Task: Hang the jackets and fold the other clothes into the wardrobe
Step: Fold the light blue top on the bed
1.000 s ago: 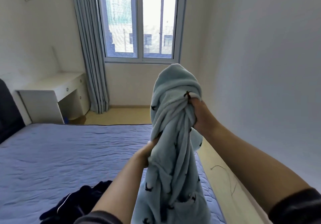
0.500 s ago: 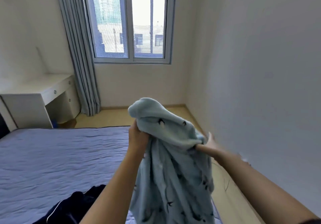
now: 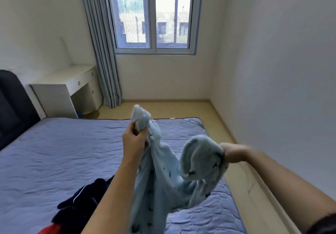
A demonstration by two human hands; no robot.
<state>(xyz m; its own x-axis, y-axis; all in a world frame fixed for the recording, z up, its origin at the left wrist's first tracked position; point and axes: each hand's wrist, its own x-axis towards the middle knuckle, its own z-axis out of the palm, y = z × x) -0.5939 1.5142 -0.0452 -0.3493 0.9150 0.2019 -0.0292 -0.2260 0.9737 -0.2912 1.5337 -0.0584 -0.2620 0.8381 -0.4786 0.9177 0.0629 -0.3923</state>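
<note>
Left hand: we see the left hand (image 3: 135,139) raised above the bed (image 3: 54,157), its fingers curled round one bunched end of the pale blue garment (image 3: 160,175). A tuft of cloth stands up above the fist.
Right hand: the right hand (image 3: 231,152) is held out to the right, over the bed's right edge, and grips another bunched part of the same garment. It is blurred, so we cannot tell how each finger lies, only that they close on the cloth.
Garment: it is fleecy with small dark marks and hangs in the air between our two hands. It sags between them and drops out of the bottom of the view. We cannot tell whether it touches the mattress.
Bed: a blue-violet quilted cover, with a dark headboard (image 3: 12,106) at the left.
Other clothes: a navy garment (image 3: 85,201) with thin white piping lies crumpled on the bed, just left of the left forearm. A red cloth (image 3: 50,229) touches it at the lower edge of the view.
Sleeve: a dark sleeve (image 3: 323,223) shows on the right arm.
Room: a white table (image 3: 72,81) with drawers stands in the far left corner. A grey-blue curtain (image 3: 101,52) hangs beside it, next to the window (image 3: 154,15).
</note>
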